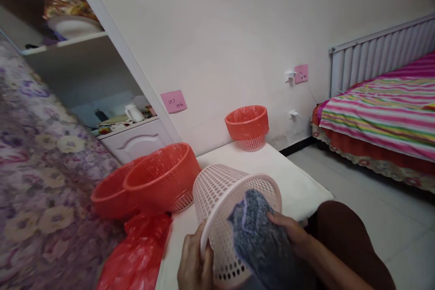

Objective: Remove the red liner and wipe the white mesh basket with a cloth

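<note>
While the left hand [197, 260] pinches a basket [216, 186] by its rim, the right hand [294, 233] pinches gray cloth [260, 231]. The basket is tilted.

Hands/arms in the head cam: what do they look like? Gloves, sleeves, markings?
Two bare human hands, no gloves. Left hand: no ring or marking visible; its wrist is out of frame, so any cuff there can't be told. Right hand: no ring visible, fingers partly hidden. Right forearm: slim, no sleeve, watch or cable on the part in view.
</note>
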Demonstrator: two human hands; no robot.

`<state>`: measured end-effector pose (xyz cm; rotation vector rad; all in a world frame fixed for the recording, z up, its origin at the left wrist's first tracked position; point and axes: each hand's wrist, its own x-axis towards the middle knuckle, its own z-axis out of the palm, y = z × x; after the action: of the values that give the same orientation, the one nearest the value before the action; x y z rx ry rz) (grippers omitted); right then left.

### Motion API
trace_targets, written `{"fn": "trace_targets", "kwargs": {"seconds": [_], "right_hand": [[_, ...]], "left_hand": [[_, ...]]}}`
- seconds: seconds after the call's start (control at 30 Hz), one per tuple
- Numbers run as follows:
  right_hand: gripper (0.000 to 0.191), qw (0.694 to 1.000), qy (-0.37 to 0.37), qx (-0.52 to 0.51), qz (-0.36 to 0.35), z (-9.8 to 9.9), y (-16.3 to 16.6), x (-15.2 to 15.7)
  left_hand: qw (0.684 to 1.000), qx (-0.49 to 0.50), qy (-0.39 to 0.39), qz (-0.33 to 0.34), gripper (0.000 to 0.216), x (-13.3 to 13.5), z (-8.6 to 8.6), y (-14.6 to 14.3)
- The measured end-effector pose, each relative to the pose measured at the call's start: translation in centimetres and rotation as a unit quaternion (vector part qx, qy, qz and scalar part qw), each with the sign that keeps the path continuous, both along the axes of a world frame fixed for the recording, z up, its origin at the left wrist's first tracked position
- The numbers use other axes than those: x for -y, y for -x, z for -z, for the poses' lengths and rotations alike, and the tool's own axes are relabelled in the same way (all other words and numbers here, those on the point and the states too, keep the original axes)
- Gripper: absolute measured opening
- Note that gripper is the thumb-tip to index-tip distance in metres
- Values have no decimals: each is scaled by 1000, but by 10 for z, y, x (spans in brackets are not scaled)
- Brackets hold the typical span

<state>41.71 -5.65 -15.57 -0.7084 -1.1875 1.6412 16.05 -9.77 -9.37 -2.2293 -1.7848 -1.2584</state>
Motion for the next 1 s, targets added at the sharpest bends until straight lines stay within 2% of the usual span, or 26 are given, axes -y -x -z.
{"fn": "trace_targets", "kwargs": {"seconds": [0.1,0.17,0.23,0.33,0.5,0.57,0.67,0.8,0.9,1.0], "right_hand": [[57,987,-54,88,125,2,19,-34],[59,964,-93,144,202,14,25,-47],[57,944,-137,190,231,30,28,-49],[59,928,-186,243,212,48,37,-40],[95,903,-216,358,100,59,74,-35],[91,896,-206,385,78,63,91,-36],[59,904,-190,366,109,72,108,-35],[35,930,-173,295,136,77,113,-27],[18,961,-156,209,96,65,115,-11],[20,986,-151,63,25,40,122,8]], "left_hand": [[1000,17,17,12,38,4,-2,-9],[999,48,4,10,37,7,1,-14],[997,78,-15,-2,36,9,5,-18],[996,86,-24,-2,36,11,9,-22],[996,83,-28,5,37,11,10,-25],[996,81,-29,-2,36,11,12,-26],[996,77,-32,-7,36,10,15,-25],[996,89,-30,-2,36,7,18,-24],[996,89,-31,-5,37,6,19,-23],[998,58,-25,-4,38,6,17,-18]]}}
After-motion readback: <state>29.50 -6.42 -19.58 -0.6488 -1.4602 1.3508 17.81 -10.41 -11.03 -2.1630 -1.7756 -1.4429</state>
